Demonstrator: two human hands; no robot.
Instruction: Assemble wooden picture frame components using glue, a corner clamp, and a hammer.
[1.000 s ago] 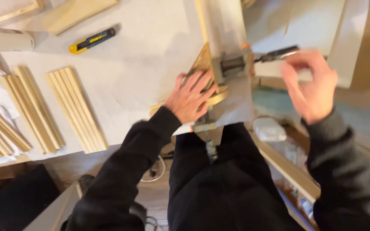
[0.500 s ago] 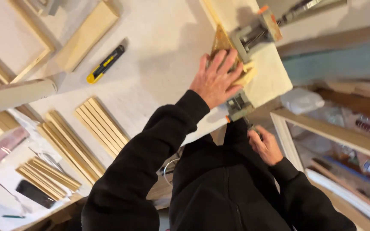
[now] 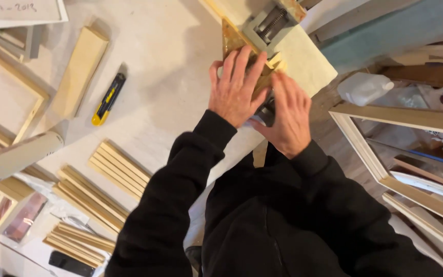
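Both hands crowd the corner of the worktop [image 3: 170, 77]. The left hand [image 3: 237, 87] lies flat on the wooden corner piece [image 3: 232, 38], and the right hand [image 3: 288, 115] sits just beside it, so little room is left between them. The metal clamp [image 3: 270, 23] blocks the way just above. To the left, the worktop is bare as far as the yellow utility knife [image 3: 108, 98] and a wood block [image 3: 80, 69]. Bundles of wood strips [image 3: 121, 168] fill the near edge. To the right, a plastic bottle [image 3: 365, 87] and a picture frame [image 3: 396, 117] stand close.
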